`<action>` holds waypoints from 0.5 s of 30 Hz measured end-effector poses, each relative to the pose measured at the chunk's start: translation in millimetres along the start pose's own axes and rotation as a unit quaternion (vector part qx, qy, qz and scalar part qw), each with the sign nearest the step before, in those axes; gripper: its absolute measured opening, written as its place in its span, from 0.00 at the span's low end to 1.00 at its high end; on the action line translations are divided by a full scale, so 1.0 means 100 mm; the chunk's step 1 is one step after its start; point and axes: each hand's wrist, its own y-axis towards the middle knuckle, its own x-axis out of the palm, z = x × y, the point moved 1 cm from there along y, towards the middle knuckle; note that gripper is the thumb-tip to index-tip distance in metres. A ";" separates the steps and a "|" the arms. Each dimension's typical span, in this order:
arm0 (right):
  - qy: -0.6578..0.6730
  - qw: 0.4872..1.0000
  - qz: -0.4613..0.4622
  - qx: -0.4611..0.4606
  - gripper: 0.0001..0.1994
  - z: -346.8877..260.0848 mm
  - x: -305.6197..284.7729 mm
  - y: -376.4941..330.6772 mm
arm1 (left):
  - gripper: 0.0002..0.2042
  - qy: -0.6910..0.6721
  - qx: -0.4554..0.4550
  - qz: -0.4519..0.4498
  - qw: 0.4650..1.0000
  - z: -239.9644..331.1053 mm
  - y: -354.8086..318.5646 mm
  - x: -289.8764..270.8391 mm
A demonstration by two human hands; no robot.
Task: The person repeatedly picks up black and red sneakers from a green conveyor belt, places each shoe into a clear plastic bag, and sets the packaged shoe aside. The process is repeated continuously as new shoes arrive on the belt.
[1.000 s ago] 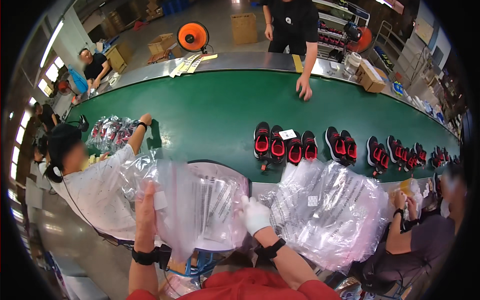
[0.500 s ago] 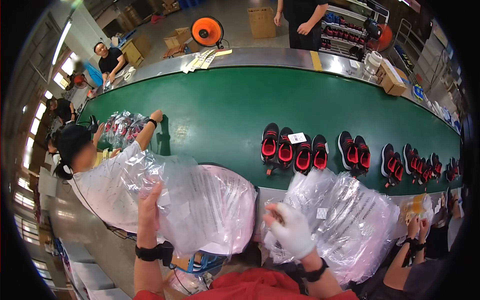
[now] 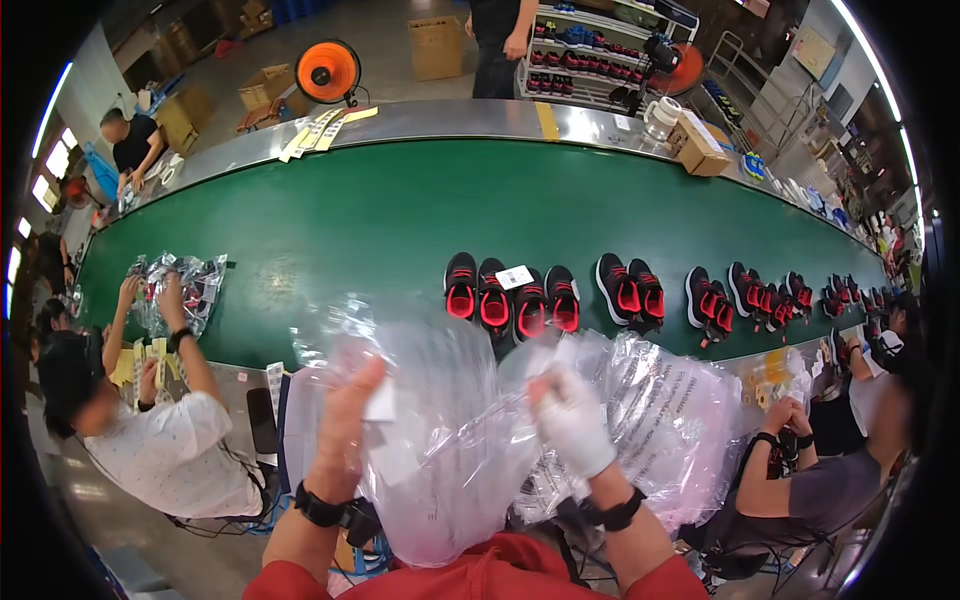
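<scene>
A clear plastic bag [image 3: 440,440] hangs spread out in front of my chest. My left hand [image 3: 345,415] is closed on its left side, with the thumb pointing up. My right hand [image 3: 575,420], in a white glove, pinches the plastic at the right side; its fingertips are partly blurred. Beyond and to the right of the glove lies a pile of printed clear bags [image 3: 680,410], some with pinkish contents or backing. Just past the bags, black sneakers with red lining and laces [image 3: 512,300] stand on the green belt, one bearing a white tag.
The green conveyor belt [image 3: 380,210] runs across, with more sneakers [image 3: 740,295] to the right. A co-worker in white [image 3: 180,450] handles bagged shoes [image 3: 180,285] at left; another co-worker [image 3: 810,480] sits at right. An orange fan [image 3: 328,72] and a cardboard box [image 3: 698,145] are beyond.
My view has swung right. The bag in my left hand has come in front of my chest, and my gloved right hand has moved from the pile onto its plastic.
</scene>
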 end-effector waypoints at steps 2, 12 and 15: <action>0.024 0.996 0.090 -0.006 0.09 0.12 -0.41 0.03 | 0.09 -0.027 0.059 0.016 0.998 0.10 0.16 -0.12; 0.210 0.958 -0.124 -0.154 0.18 -0.08 0.09 -0.01 | 0.24 0.150 0.147 -0.227 0.951 -0.50 0.03 0.58; 0.215 0.952 -0.145 -0.164 0.21 -0.09 0.00 -0.06 | 0.25 0.141 0.210 -0.290 0.923 -0.48 -0.04 0.62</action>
